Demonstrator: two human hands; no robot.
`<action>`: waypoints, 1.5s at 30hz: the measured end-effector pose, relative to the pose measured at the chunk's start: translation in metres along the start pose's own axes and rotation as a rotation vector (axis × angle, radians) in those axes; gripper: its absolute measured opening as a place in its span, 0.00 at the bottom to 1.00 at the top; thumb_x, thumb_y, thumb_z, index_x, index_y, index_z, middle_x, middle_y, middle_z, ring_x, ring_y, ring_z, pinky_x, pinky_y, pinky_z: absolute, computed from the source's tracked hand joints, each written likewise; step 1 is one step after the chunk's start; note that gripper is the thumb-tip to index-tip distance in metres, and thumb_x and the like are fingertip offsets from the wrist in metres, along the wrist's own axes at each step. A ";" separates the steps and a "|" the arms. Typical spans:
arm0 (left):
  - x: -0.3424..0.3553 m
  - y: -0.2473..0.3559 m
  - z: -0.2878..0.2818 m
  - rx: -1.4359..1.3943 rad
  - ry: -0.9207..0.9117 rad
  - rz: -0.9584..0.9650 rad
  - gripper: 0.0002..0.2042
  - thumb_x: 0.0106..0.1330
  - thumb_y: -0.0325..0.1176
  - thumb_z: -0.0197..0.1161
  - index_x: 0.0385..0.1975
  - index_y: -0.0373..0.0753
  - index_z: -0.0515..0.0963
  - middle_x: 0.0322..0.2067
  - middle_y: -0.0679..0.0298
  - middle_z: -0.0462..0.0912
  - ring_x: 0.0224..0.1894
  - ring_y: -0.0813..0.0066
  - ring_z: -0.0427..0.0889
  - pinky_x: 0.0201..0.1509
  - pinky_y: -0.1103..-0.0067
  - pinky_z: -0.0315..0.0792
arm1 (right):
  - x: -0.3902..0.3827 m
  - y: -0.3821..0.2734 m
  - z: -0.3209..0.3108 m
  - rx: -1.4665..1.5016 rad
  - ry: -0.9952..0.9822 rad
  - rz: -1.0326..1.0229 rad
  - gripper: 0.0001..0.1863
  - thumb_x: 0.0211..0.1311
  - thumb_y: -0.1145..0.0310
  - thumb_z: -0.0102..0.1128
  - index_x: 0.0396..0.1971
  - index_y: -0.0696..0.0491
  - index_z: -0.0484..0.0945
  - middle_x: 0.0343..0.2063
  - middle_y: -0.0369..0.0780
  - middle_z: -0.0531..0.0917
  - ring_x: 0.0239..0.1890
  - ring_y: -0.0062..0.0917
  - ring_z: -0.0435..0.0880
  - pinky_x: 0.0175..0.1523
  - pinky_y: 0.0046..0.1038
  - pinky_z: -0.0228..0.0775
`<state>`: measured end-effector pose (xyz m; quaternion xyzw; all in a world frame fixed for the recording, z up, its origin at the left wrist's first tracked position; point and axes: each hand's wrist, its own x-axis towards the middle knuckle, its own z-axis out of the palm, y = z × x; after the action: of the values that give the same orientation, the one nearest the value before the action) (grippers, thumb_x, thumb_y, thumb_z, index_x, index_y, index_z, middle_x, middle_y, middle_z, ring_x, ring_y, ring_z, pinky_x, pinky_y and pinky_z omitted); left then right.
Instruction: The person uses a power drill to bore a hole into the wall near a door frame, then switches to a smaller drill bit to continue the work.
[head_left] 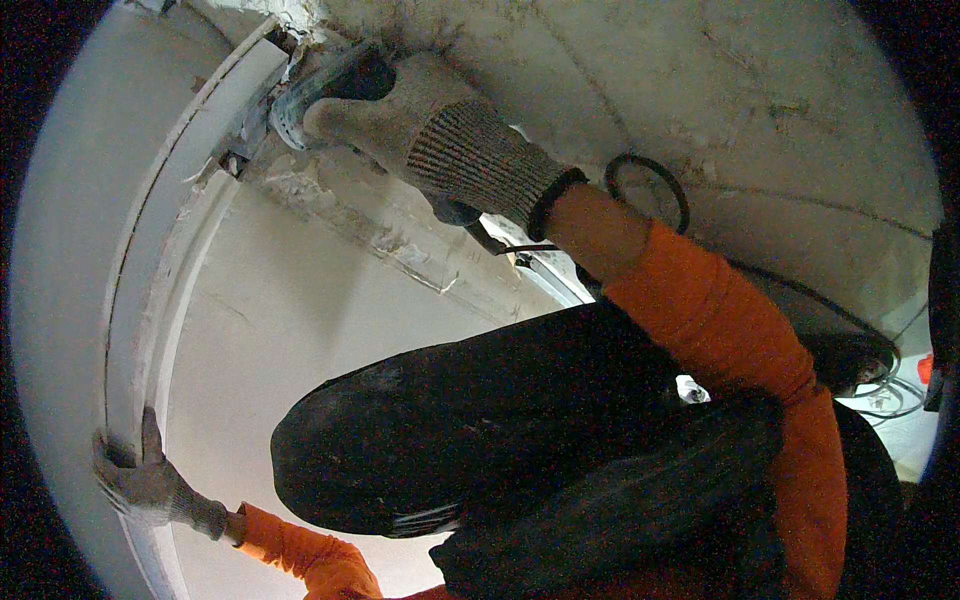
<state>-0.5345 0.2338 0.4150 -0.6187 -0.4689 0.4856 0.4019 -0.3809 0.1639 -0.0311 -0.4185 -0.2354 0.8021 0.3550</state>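
My right hand (410, 110), in a grey knit glove, is wrapped round a corded power tool (290, 112), which looks like an angle grinder with a curved, dusty guard. Most of its body is hidden under the glove; its dark rear end and cord show below the wrist. The tool's front sits against or close beside the upper end of a long pale frame strip (150, 270), where the wall is broken; contact cannot be made out. Lower down that strip, my gloved left hand (145, 485) is closed around it, thumb on one side and fingers on the other.
A black cable (650, 165) loops over the rough, dusty grey wall (780, 90) and runs toward the lower right. My bent knee in dark trousers (400, 420) fills the middle. Chipped edging (400, 260) crosses below the tool. Coiled cords (890, 400) lie at the far right.
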 end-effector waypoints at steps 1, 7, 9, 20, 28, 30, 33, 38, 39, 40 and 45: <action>0.000 0.000 -0.002 0.044 -0.007 0.021 0.36 0.48 0.62 0.80 0.49 0.39 0.83 0.42 0.61 0.88 0.41 0.64 0.87 0.46 0.68 0.80 | 0.000 0.001 0.002 0.013 0.002 0.024 0.34 0.57 0.35 0.68 0.41 0.56 0.87 0.25 0.41 0.87 0.31 0.30 0.89 0.43 0.35 0.82; -0.016 -0.011 0.010 -0.074 -0.004 -0.031 0.36 0.47 0.58 0.83 0.50 0.39 0.84 0.42 0.62 0.88 0.42 0.65 0.87 0.46 0.70 0.81 | -0.004 -0.021 -0.009 0.043 -0.069 0.095 0.17 0.58 0.53 0.68 0.32 0.54 0.84 0.24 0.44 0.86 0.27 0.35 0.87 0.40 0.36 0.81; -0.018 -0.007 0.008 -0.099 -0.018 -0.072 0.35 0.47 0.57 0.83 0.50 0.39 0.84 0.42 0.61 0.88 0.42 0.66 0.87 0.46 0.70 0.82 | -0.005 -0.023 -0.007 0.005 -0.104 0.139 0.18 0.58 0.53 0.68 0.30 0.55 0.83 0.22 0.44 0.85 0.25 0.35 0.86 0.38 0.35 0.81; -0.018 -0.006 0.011 -0.157 -0.058 -0.186 0.33 0.46 0.46 0.87 0.51 0.36 0.84 0.47 0.59 0.86 0.45 0.64 0.86 0.54 0.72 0.83 | 0.003 -0.017 -0.003 -0.048 -0.120 0.302 0.33 0.51 0.43 0.74 0.45 0.58 0.86 0.41 0.47 0.90 0.45 0.38 0.90 0.56 0.38 0.81; -0.017 -0.006 0.013 -0.142 -0.016 -0.163 0.33 0.45 0.46 0.87 0.50 0.37 0.85 0.46 0.60 0.86 0.46 0.66 0.86 0.54 0.72 0.83 | 0.003 -0.021 -0.007 -0.070 -0.125 0.263 0.34 0.50 0.43 0.75 0.45 0.58 0.86 0.41 0.48 0.90 0.45 0.39 0.89 0.56 0.38 0.81; -0.015 -0.006 0.012 -0.112 -0.007 -0.165 0.33 0.45 0.47 0.87 0.50 0.37 0.85 0.46 0.61 0.87 0.45 0.66 0.86 0.53 0.72 0.83 | 0.001 -0.026 -0.008 -0.060 -0.141 0.256 0.34 0.49 0.42 0.75 0.45 0.58 0.86 0.40 0.48 0.90 0.45 0.39 0.89 0.56 0.38 0.81; -0.016 -0.008 0.008 -0.161 0.025 -0.107 0.33 0.44 0.49 0.87 0.49 0.38 0.86 0.44 0.61 0.87 0.44 0.67 0.86 0.51 0.73 0.83 | 0.003 -0.030 -0.005 -0.095 -0.151 0.278 0.35 0.48 0.42 0.76 0.45 0.58 0.86 0.40 0.49 0.89 0.45 0.39 0.89 0.56 0.38 0.81; -0.020 -0.002 0.011 -0.133 0.007 -0.134 0.34 0.42 0.51 0.87 0.48 0.38 0.86 0.42 0.63 0.87 0.41 0.68 0.86 0.48 0.73 0.83 | 0.000 -0.020 0.002 -0.275 -0.049 0.421 0.39 0.45 0.40 0.77 0.46 0.60 0.85 0.39 0.52 0.89 0.47 0.39 0.89 0.57 0.39 0.81; -0.021 -0.002 0.010 -0.135 0.005 -0.137 0.34 0.42 0.51 0.87 0.48 0.38 0.86 0.42 0.63 0.87 0.41 0.68 0.86 0.48 0.73 0.83 | -0.001 -0.017 0.004 -0.278 -0.050 0.420 0.39 0.45 0.40 0.77 0.46 0.60 0.85 0.39 0.52 0.89 0.47 0.39 0.89 0.57 0.39 0.81; -0.021 -0.001 0.008 -0.112 -0.026 -0.161 0.34 0.43 0.51 0.87 0.49 0.37 0.86 0.44 0.60 0.88 0.43 0.68 0.87 0.50 0.74 0.83 | -0.003 -0.011 0.006 -0.285 -0.017 0.348 0.39 0.46 0.39 0.77 0.47 0.60 0.84 0.39 0.51 0.89 0.46 0.39 0.89 0.56 0.38 0.81; -0.020 -0.008 0.009 -0.051 -0.047 -0.182 0.35 0.45 0.51 0.87 0.50 0.35 0.85 0.46 0.58 0.89 0.44 0.68 0.89 0.51 0.74 0.82 | 0.002 -0.016 0.000 0.010 -0.126 0.290 0.42 0.47 0.37 0.76 0.48 0.61 0.83 0.40 0.50 0.89 0.44 0.39 0.90 0.54 0.37 0.83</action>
<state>-0.5466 0.2165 0.4249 -0.5721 -0.5447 0.4494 0.4173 -0.3756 0.1762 -0.0212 -0.3951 -0.1903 0.8708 0.2220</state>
